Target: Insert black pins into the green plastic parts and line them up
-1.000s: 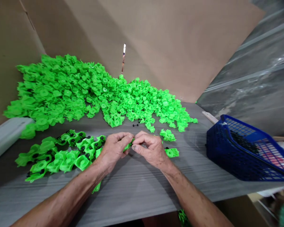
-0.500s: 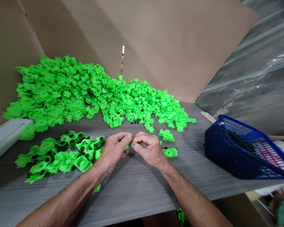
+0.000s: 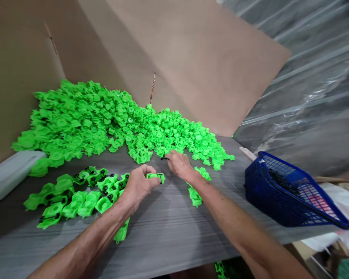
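Observation:
My left hand pinches a small green plastic toy car body between thumb and fingers. A black wheel axle shows across the car's right end. Farther out, my right hand has its fingertips closed at a black wheel axle on the table, by the front of the green pile. Part of that axle is hidden behind the fingers. To the left of my left hand, several green car bodies with black axles lie in rows. Two loose green pieces lie partly beneath my right forearm.
A large heap of green car bodies runs along the cardboard wall behind the grey table. At right stands a blue basket holding small black parts. A white container lies at the left edge.
My hands were together around a green piece; now they are apart. My right hand has moved forward to the axle by the pile, while my left keeps the car body. The view has shifted slightly.

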`<state>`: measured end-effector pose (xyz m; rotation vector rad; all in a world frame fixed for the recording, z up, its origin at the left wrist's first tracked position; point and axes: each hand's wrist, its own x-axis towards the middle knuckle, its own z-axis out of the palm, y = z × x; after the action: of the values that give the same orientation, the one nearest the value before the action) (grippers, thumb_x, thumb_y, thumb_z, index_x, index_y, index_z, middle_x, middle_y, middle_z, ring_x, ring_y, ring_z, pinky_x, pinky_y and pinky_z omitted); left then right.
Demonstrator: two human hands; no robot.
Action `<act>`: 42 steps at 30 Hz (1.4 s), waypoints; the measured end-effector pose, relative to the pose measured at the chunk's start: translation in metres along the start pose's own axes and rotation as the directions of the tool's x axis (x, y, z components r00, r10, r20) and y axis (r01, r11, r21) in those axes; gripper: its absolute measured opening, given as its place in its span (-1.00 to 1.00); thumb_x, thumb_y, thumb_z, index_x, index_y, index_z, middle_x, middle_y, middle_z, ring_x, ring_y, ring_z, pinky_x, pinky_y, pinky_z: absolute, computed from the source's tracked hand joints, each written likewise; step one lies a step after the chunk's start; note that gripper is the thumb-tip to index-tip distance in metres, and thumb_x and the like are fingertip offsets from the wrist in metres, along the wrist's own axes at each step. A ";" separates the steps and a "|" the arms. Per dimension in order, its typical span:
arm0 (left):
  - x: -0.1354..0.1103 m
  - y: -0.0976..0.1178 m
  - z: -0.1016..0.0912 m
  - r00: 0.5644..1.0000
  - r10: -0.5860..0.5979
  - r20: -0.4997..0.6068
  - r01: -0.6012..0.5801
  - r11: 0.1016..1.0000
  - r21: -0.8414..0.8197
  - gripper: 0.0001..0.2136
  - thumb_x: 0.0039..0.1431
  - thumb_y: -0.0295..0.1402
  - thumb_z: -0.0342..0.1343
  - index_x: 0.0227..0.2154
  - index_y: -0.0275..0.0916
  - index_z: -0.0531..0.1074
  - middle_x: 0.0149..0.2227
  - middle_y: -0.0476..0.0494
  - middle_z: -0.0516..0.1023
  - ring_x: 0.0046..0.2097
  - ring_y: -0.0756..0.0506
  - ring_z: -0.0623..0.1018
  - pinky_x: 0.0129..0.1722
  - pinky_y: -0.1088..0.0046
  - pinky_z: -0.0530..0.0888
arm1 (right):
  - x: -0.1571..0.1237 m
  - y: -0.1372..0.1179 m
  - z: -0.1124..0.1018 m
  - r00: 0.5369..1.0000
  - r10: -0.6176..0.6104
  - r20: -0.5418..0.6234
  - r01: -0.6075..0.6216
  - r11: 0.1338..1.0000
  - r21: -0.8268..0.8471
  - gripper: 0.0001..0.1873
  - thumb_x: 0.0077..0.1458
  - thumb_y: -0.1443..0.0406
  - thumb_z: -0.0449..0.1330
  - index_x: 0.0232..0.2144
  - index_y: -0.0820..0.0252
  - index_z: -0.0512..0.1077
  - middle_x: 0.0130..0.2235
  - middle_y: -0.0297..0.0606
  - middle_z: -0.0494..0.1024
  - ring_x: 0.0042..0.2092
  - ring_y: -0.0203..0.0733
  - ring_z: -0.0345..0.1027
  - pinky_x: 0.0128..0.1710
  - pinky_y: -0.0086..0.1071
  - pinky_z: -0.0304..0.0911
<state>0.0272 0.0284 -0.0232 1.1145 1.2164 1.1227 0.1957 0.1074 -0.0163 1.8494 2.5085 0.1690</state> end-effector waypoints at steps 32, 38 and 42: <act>-0.012 0.010 0.004 0.946 -0.228 0.232 0.280 0.933 -0.224 -0.60 -0.01 -0.02 0.22 -0.30 -0.28 0.42 -0.58 0.01 0.41 -0.66 0.04 0.38 -0.74 0.61 0.14 | -0.062 0.005 0.009 0.974 0.186 -0.132 0.162 -0.158 0.974 -0.74 -0.20 0.18 0.42 -0.48 0.25 0.54 -0.58 -0.30 0.55 -0.65 -0.36 0.31 -0.64 -0.44 0.30; -0.009 0.007 0.005 0.932 -0.235 0.276 0.288 0.943 -0.169 -0.59 0.01 0.04 0.16 -0.42 -0.28 0.38 -0.56 -0.08 0.47 -0.65 0.04 0.38 -0.74 0.60 0.18 | -0.075 -0.006 -0.003 0.957 0.113 -0.268 0.274 -0.041 0.961 -0.82 -0.08 0.22 0.38 -0.42 0.22 0.56 -0.49 -0.28 0.57 -0.50 -0.31 0.41 -0.48 -0.40 0.36; -0.010 0.007 0.005 0.935 -0.223 0.276 0.274 0.948 -0.160 -0.55 -0.02 0.07 0.17 -0.46 -0.31 0.39 -0.57 -0.07 0.45 -0.65 0.05 0.38 -0.74 0.62 0.18 | -0.080 -0.017 -0.004 0.899 0.014 -0.437 0.431 0.144 0.891 -0.94 -0.02 0.31 0.32 -0.45 0.19 0.57 -0.41 -0.29 0.52 -0.40 -0.32 0.38 -0.43 -0.43 0.29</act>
<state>0.0317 0.0193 -0.0151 0.8936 0.9898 0.8548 0.2025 0.0260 -0.0176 1.5508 3.4559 -1.8052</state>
